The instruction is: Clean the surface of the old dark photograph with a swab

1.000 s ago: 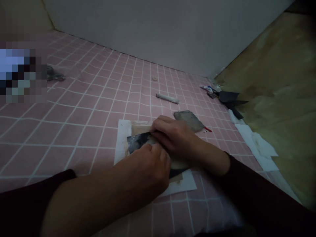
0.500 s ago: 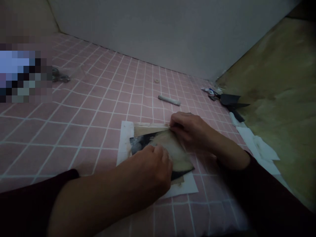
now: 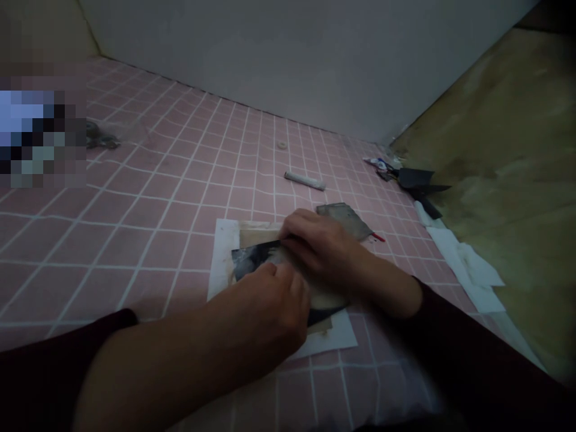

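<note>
A dark sheet (image 3: pixel 245 259) with a pale, dusty middle lies tilted over a brown piece (image 3: pixel 256 237) and a white paper (image 3: pixel 217 264). My left hand (image 3: pixel 274 306) rests over the sheet's near left part, its fingers curled together; what they hold, if anything, is hidden. At the sheet's far edge is my right hand (image 3: pixel 315 246), bent down with fingers and thumb closed; its fingertips are in shadow and their contents cannot be made out.
A pinkish checked cloth (image 3: pixel 171 198) covers the surface. Beyond the hands lie a grey tube (image 3: pixel 305 181), a small ring (image 3: pixel 282 145) and a grey flat piece (image 3: pixel 344 217) beside a red stick (image 3: pixel 377 237). Dark tools (image 3: pixel 416 178) and white papers (image 3: pixel 472 264) lie right.
My right hand has moved left along the sheet's far edge, uncovering the grey flat piece and the red stick. My left hand has hardly moved. The view has shifted slightly.
</note>
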The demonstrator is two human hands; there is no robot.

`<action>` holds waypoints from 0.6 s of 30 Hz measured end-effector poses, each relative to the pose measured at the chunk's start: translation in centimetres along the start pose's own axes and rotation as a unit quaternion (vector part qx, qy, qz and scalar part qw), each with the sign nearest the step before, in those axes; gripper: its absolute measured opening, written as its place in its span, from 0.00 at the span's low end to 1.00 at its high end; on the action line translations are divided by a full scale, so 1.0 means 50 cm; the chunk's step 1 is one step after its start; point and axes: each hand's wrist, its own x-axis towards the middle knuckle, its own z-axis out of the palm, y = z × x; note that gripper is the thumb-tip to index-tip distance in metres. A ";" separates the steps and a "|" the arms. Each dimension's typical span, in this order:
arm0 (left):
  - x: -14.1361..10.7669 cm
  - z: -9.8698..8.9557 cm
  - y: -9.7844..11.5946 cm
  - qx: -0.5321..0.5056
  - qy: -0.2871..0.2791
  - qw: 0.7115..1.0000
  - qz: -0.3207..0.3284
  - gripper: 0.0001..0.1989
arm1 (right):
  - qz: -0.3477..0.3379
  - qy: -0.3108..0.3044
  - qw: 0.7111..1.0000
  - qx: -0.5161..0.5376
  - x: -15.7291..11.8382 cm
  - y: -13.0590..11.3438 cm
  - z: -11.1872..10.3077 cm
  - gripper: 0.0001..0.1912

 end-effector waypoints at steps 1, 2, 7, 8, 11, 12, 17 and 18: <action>0.000 0.000 0.000 0.005 0.003 1.000 -0.002 0.07 | -0.009 0.001 1.000 0.011 0.002 -0.004 0.002 0.07; 0.000 0.000 0.000 0.009 0.005 1.000 -0.004 0.07 | -0.013 -0.001 1.000 0.014 0.003 -0.005 0.002 0.07; -0.001 -0.004 -0.001 -0.010 -0.010 1.000 0.011 0.06 | 0.026 -0.015 0.999 -0.045 -0.005 0.009 -0.015 0.06; 0.000 -0.004 -0.002 -0.009 -0.014 1.000 0.011 0.06 | 0.028 -0.011 0.998 -0.046 -0.005 0.008 -0.015 0.06; 0.001 -0.002 -0.003 0.011 -0.010 1.000 0.001 0.07 | 0.011 0.005 1.000 -0.017 0.002 -0.006 -0.004 0.07; 0.001 -0.001 -0.003 0.015 -0.007 1.000 -0.001 0.08 | 0.002 0.008 1.000 -0.006 0.005 -0.009 -0.002 0.08; 0.000 0.000 0.000 0.009 -0.010 1.000 0.005 0.09 | 0.020 -0.004 0.999 -0.048 0.002 0.005 -0.011 0.06; 0.000 -0.001 0.000 0.009 -0.008 1.000 0.006 0.09 | 0.029 -0.005 0.998 -0.059 0.001 0.006 -0.012 0.06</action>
